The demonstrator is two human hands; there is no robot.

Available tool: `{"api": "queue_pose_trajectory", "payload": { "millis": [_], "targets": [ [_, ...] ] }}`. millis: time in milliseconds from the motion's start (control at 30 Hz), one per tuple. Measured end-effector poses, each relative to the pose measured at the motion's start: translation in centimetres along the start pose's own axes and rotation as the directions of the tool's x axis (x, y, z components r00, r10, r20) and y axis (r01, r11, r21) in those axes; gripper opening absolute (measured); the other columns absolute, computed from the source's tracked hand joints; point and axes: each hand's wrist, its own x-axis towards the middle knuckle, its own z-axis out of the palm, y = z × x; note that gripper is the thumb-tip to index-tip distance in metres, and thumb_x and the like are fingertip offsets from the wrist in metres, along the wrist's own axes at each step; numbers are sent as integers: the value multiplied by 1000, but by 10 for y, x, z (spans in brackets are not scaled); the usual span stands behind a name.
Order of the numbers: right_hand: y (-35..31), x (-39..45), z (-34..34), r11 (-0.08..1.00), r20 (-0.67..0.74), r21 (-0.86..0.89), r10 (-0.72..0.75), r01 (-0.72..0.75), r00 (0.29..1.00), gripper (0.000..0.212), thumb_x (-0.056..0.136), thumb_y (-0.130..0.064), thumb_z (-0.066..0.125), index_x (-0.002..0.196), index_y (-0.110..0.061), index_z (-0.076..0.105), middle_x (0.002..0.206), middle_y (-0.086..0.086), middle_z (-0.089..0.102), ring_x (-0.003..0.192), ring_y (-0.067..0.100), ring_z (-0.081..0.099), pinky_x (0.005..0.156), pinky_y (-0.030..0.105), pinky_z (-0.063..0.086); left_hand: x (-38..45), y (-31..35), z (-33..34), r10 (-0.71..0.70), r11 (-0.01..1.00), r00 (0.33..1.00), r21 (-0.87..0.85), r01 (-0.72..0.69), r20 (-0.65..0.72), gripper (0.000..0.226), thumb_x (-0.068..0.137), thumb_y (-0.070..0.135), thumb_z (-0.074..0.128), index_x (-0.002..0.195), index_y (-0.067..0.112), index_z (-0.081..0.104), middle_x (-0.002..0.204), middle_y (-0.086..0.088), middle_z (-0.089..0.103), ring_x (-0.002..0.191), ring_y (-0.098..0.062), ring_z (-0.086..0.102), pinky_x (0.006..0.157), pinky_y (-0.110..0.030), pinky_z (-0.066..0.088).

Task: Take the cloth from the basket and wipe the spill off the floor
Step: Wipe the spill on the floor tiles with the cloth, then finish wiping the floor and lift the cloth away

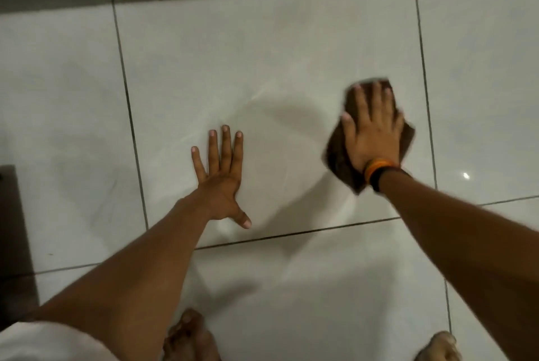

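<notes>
Pressing flat on the floor [291,39], the right hand [372,133] lay palm-down w/ fingers spread on top of the cloth [338,156], not curled round it, just pinning it to the tile. Cloth was dark brown, crumpled and folded unevenly, its far edge a bit blurred; it stuck out past the fingertips, on both sides of the palm and under the wrist, sitting to the right of centre on the big middle tile, near the dark grout line on that side. Wristbands [377,171], orange and black, sat on the right wrist. The left hand [221,176] was empty, open flat w/ fingers splayed and thumb out, planted on bare tile well apart from the cloth. Between the two hands ran a faint wet sheen [280,115], pale streaks and an arc-shaped smear on the glossy white tile; its exact edges were hard to tell. Floor was large pale tiles w/ thin dark joints, greyer and shadowed along the far edge. A dark brown object [14,229] sat at the left edge, too cropped to ID. At the bottom, bare toes [189,334] showed, plus a bit of white fabric [49,343] bottom-left. Nothing lay between the cloth and the wet patch.
</notes>
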Motion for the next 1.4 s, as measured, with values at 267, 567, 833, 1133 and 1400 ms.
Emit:
{"api": "queue_pose_trajectory", "payload": {
  "millis": [267, 567, 833, 1133, 1400],
  "targets": [
    [-65, -133, 29, 980, 242, 47, -201, 196, 949, 68, 106, -52, 27, 166, -29, 6, 176, 11, -2, 162, 36, -3, 128, 62, 3, 4, -5, 14, -1, 1000, 997, -22, -1, -80, 191, 33, 70, 95, 147, 22, -51, 149, -6, -66, 144, -36, -54, 109, -62, -36],
    [-34, -169, -13, 417, 515, 552, 511, -722, 688, 89, 79, -2, 83, 152, -9, 32, 140, 21, 52, 124, 42, 61, 109, 48, 51, -70, 100, 61, -190, 738, 947, -674, -37, -260, 71, 91, 31, 76, 153, 10, 50, 154, -16, 53, 143, -37, 48, 120, -48, 39],
    [-43, -236, -134, 102, 871, 473, 98, -875, 482, 30, 83, -3, 73, 113, 2, 70, 103, 27, 73, 92, 41, 71, 94, 57, 61, -183, 128, 31, -203, 159, 935, -932, 326, 292, 52, 81, 72, 69, 114, 32, 78, 119, 5, 73, 120, -21, 66, 92, -30, 51],
    [-167, -268, -365, 224, 813, 529, -410, -819, 413, 32, 91, -15, 69, 122, -7, 74, 121, 23, 76, 109, 39, 75, 94, 48, 61, -379, 45, -103, -59, -422, 994, -904, 61, 94, 95, 73, 81, 71, 149, 26, 60, 152, -7, 63, 143, -24, 57, 121, -42, 43],
    [-357, -309, -461, 679, 695, 660, -388, -322, 605, 39, 92, -24, 72, 127, -17, 56, 113, 8, 72, 90, 21, 72, 58, 31, 63, -527, -62, -150, -517, -383, 856, -900, -207, 23, 55, 79, 45, 86, 127, 21, 74, 120, -7, 81, 107, -23, 79, 79, -37, 67]
  ]
}}
